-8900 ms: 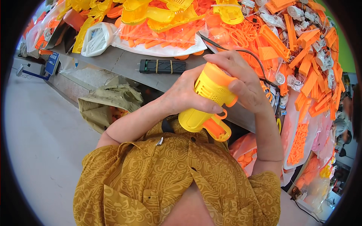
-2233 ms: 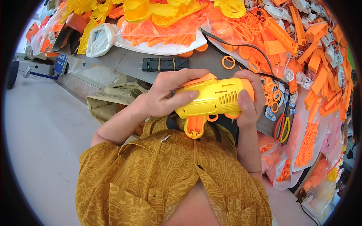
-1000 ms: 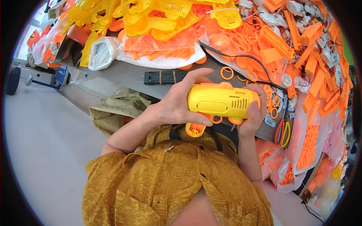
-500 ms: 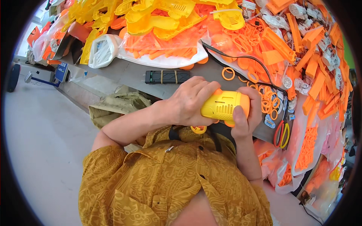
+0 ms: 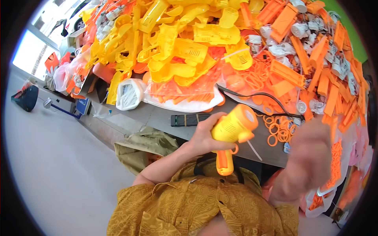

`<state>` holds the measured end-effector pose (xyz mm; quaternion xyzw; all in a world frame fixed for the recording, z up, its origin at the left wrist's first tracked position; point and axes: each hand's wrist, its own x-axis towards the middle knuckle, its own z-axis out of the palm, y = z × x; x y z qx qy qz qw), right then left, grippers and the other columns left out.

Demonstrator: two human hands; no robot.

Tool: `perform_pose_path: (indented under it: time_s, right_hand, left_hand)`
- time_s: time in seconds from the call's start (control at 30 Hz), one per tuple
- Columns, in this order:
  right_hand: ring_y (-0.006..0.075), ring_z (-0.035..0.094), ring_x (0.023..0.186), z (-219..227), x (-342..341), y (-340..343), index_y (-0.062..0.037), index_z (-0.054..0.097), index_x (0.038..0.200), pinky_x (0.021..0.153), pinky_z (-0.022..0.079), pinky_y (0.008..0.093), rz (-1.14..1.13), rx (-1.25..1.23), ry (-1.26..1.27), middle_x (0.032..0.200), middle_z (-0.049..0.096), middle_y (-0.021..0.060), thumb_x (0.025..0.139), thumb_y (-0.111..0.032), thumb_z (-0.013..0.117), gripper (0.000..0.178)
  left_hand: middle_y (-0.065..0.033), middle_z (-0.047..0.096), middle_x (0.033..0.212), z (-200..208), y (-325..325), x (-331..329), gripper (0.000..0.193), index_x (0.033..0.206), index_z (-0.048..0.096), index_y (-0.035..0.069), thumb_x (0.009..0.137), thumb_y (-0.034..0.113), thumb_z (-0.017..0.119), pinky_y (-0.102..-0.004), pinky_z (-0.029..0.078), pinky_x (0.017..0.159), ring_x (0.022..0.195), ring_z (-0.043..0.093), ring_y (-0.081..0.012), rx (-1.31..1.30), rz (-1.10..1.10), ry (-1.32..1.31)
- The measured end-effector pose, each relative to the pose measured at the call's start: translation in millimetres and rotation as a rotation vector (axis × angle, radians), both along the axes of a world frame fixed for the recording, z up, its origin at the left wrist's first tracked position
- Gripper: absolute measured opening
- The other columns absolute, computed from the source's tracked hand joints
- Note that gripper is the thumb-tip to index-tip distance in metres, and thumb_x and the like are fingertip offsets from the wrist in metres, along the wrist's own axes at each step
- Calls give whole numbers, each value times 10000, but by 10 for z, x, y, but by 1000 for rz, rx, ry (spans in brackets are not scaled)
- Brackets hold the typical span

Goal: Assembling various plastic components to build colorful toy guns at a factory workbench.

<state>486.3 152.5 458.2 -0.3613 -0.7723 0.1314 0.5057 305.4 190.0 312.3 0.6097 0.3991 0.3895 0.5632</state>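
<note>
A yellow toy gun (image 5: 229,128) with an orange front end and an orange grip is held by my left hand (image 5: 204,135), whose fingers are closed around its body. Its front points up and to the right, and the grip hangs down toward my shirt. Beside the front end a thin white strip (image 5: 255,151) slants downward. My right hand (image 5: 309,155) is away from the toy gun, raised at the right near a bag of small orange parts (image 5: 334,165). Motion smears its fingers, so whether they hold anything does not show.
Yellow shell halves (image 5: 216,35) lie heaped at the back. Orange parts and white motor pieces (image 5: 301,29) pile up at the right. Orange rings (image 5: 281,131), a black cable (image 5: 267,94), a dark banded block (image 5: 189,120) and a white bag of sticks (image 5: 130,94) lie on the grey table (image 5: 153,114).
My right hand has let go of the toy gun and moved right. My left hand has turned the gun so its front tilts upward and its grip shows. The view has shifted.
</note>
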Motion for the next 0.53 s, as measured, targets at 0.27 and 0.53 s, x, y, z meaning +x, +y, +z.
perform_pose_path:
  time_s: [0.27, 0.53]
  right_hand:
    - [138, 315, 569, 370, 110, 59, -100, 436, 730, 449, 263, 262, 425, 117, -120, 764, 402, 46, 665, -253, 540, 197]
    - [110, 268, 558, 433, -60, 69, -103, 382, 823, 412, 254, 188, 533, 110, -139, 789, 337, 15, 823, -443, 475, 353]
  left_hand:
    - [-98, 551, 1017, -129, 93, -45, 723, 1169, 405, -39, 589, 202, 763, -288, 430, 815, 925, 539, -152, -119, -38, -260]
    - [-99, 544, 1043, -168, 86, -56, 771, 1192, 386, -48, 577, 207, 775, -289, 419, 837, 948, 531, -152, -99, -29, -227]
